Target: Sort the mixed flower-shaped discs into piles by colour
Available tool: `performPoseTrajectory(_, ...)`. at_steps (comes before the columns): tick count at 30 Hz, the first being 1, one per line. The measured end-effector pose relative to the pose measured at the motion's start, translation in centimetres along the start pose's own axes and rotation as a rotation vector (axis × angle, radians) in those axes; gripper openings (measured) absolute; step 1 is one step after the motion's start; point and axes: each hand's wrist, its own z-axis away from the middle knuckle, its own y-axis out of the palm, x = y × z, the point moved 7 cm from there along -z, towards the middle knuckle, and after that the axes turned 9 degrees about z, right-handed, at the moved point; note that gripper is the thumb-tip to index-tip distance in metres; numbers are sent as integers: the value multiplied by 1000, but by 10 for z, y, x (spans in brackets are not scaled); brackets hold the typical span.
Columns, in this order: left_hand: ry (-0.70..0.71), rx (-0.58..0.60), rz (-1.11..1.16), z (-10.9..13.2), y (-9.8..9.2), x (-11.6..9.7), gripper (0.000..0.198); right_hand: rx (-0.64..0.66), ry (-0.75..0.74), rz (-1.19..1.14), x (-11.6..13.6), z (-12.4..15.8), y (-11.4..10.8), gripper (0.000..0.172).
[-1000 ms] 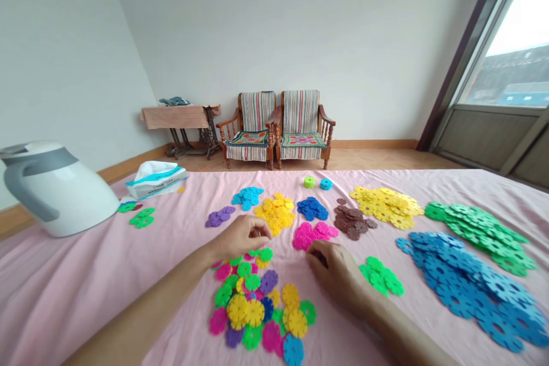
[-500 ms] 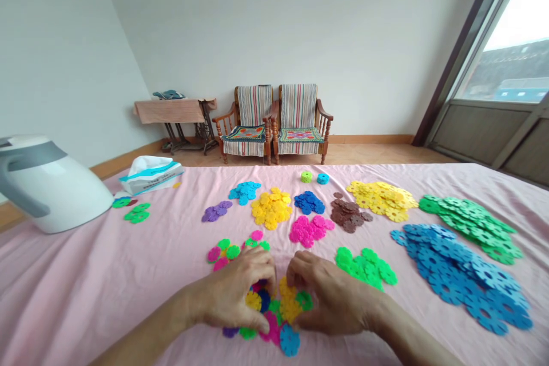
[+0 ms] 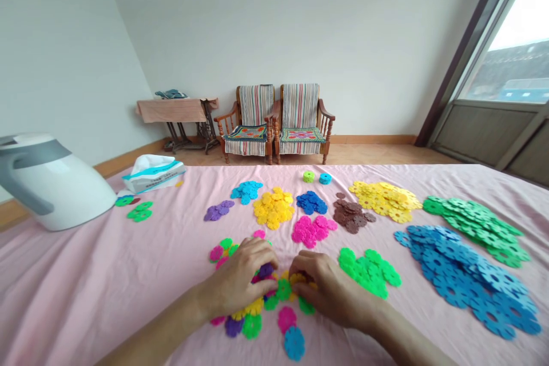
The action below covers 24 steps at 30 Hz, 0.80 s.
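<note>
While both hands are held low over the pink cloth (image 3: pixel 128 274), the mixed pile (image 3: pixel 251 326) of coloured snowflake discs is largely covered by them; it lies at the near middle of the cloth.

Left hand (image 3: pixel 240 283): laid palm down on the left part of the pile, fingers bent and kept close together. A purple disc (image 3: pixel 266 269) is seen touching its fingertips. Whether that disc is pinched cannot be told.

Right hand (image 3: pixel 330 294): set on the right part of the pile, fingers curled inward and close together, tips resting on yellow discs (image 3: pixel 297 279). A grip on them cannot be confirmed.

A green disc (image 3: pixel 283 290) is noted between the two sets of fingertips. The hands are near each other but apart. A blue disc (image 3: pixel 294 343) lies loose at the near edge of the pile.

Sorted heaps are recorded around it:
- A green heap (image 3: pixel 369 266) just beside the right hand.
- A magenta heap (image 3: pixel 312 230) and a yellow heap (image 3: pixel 273 207) beyond the hands.
- A large blue heap (image 3: pixel 467 277) well apart at the right.

A white kettle (image 3: pixel 47 183) stands at the far left edge, with a tissue pack (image 3: pixel 152 173) behind it.
</note>
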Motion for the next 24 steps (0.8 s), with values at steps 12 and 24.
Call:
performPoseTrajectory(12, -217, -315, 84, 2, -35, 57, 16, -118, 87, -98, -16, -2, -6, 24)
performPoseTrajectory(24, -189, -314, 67, 3, -28, 63, 17, 62, 156, 110, -16, 11, -20, 12)
